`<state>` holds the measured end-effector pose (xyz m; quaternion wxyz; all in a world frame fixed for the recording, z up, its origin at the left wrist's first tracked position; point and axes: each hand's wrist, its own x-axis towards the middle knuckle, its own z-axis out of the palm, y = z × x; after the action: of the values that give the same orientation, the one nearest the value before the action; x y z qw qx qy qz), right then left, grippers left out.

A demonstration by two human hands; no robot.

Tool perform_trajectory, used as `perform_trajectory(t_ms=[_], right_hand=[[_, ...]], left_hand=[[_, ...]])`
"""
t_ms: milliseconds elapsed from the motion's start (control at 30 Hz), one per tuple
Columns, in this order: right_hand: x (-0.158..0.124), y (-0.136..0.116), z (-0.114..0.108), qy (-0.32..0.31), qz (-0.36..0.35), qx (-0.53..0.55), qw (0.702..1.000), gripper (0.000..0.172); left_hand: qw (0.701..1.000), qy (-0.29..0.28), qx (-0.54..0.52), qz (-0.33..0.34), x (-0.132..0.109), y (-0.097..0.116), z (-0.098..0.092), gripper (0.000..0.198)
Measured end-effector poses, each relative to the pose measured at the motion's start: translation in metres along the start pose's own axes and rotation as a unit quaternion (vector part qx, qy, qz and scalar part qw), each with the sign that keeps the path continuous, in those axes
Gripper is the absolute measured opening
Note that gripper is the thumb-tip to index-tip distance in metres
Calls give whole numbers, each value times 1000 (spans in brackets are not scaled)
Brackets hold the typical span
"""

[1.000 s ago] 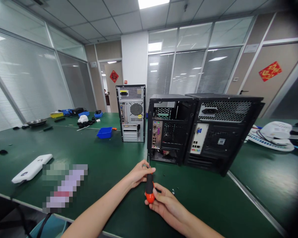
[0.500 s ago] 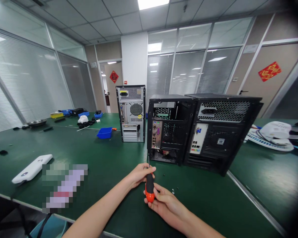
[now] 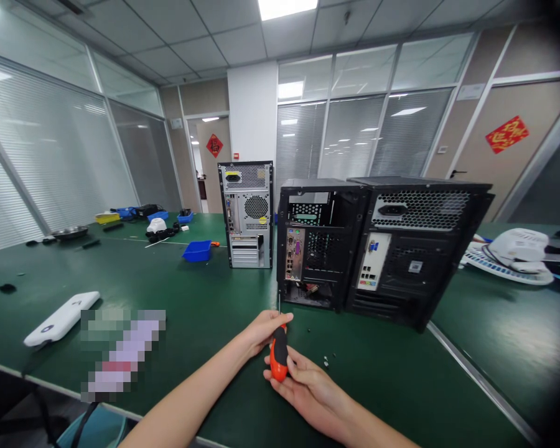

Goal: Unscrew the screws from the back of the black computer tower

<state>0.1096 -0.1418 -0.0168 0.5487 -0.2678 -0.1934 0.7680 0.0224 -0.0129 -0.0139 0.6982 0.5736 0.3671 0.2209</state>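
Both hands are on a red and black screwdriver (image 3: 279, 358). My left hand (image 3: 266, 328) pinches it near the top of the handle, around the shaft. Fingers of my right hand (image 3: 303, 379) are closed around the lower part of the handle from the right. The thin shaft points away from me, its tip by the lower left edge of an open black computer case (image 3: 350, 249); whether they touch I cannot tell. Right of it stands a second black case (image 3: 415, 267). Several small screws (image 3: 325, 361) lie on the green table (image 3: 242, 398) beside my right hand.
A silver computer case (image 3: 247, 214) stands farther back, left of the black ones. Near it is a blue tray (image 3: 197, 251). At the left lie a white device (image 3: 61, 319) and a pixelated purple object (image 3: 128, 354). White items rest on a basket (image 3: 508, 264) at the right.
The screwdriver handle has turned, showing more red on its left side. My right hand has shifted slightly left, its fingers reaching farther out under the handle.
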Motion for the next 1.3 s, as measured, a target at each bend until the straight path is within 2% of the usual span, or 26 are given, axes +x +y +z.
perform_trajectory(t_ms=[200, 400, 500, 633, 800, 1000, 1300], right_hand=[[1, 4, -3, -10, 26, -26, 999, 45], [3, 5, -6, -19, 26, -50, 998, 41], [2, 3, -4, 7, 25, -71, 997, 39], [2, 1, -2, 53, 7, -126, 991, 46], [3, 2, -3, 68, -22, -180, 981, 52], [6, 4, -8, 54, -31, -187, 980, 48], [6, 1, -7, 48, 4, -163, 985, 48]], left_hand=[[1000, 7, 12, -19, -2, 4, 0, 53], [999, 31, 24, -11, 1, 5, 1, 52], [998, 46, 36, -8, 0, 6, 3, 51], [996, 61, 69, -5, -2, 8, 8, 47], [991, 80, 105, -3, -2, 9, 10, 46], [987, 85, 134, 5, 1, 7, 8, 47], [984, 73, 164, 7, 1, 9, 6, 50]])
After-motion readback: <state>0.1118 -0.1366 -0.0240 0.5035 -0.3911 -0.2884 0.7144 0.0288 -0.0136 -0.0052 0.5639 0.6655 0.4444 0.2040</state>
